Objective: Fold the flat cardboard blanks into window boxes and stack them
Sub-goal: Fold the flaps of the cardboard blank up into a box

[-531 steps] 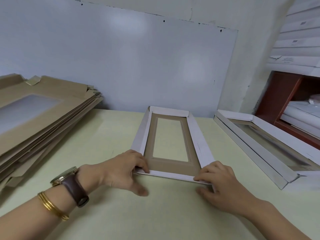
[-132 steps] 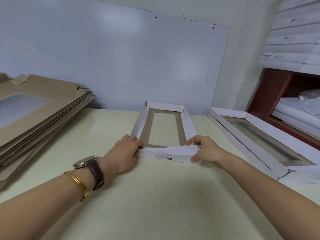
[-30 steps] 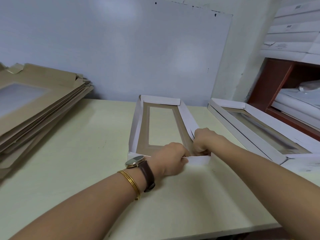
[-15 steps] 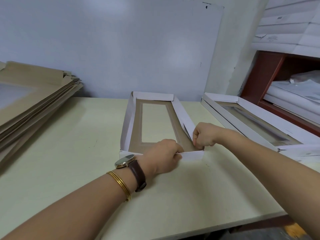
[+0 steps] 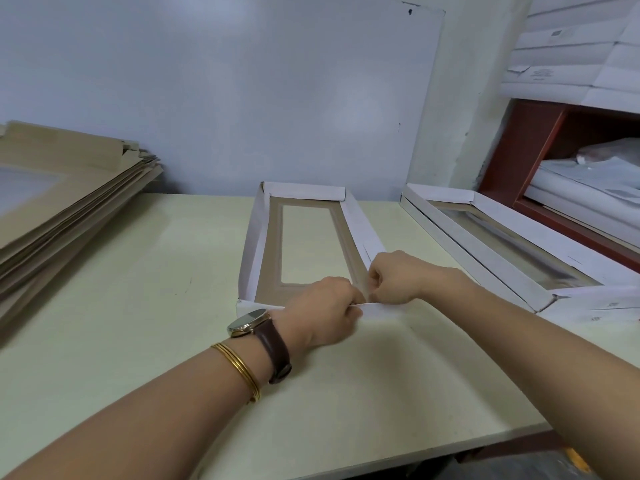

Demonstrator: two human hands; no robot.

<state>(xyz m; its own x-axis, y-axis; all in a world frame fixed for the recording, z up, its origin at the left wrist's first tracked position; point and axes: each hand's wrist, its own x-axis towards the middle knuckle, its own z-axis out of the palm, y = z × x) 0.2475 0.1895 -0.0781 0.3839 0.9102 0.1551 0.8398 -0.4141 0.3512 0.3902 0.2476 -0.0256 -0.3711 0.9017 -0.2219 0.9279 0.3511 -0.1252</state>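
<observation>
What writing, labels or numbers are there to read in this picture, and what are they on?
No text reads clearly.
Small label on the shelved white boxes, top right: too small.
Printed patch on a lower box there: blurred.
Marks on the white flap beside the folded window boxes: blurred.
Watch dial: no legible marks.

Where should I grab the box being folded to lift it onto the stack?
Probably the box by its left wall and right wall, mid-length, coming in from the sides. Both are raised and free; the floor is just a thin frame around the window.
</observation>
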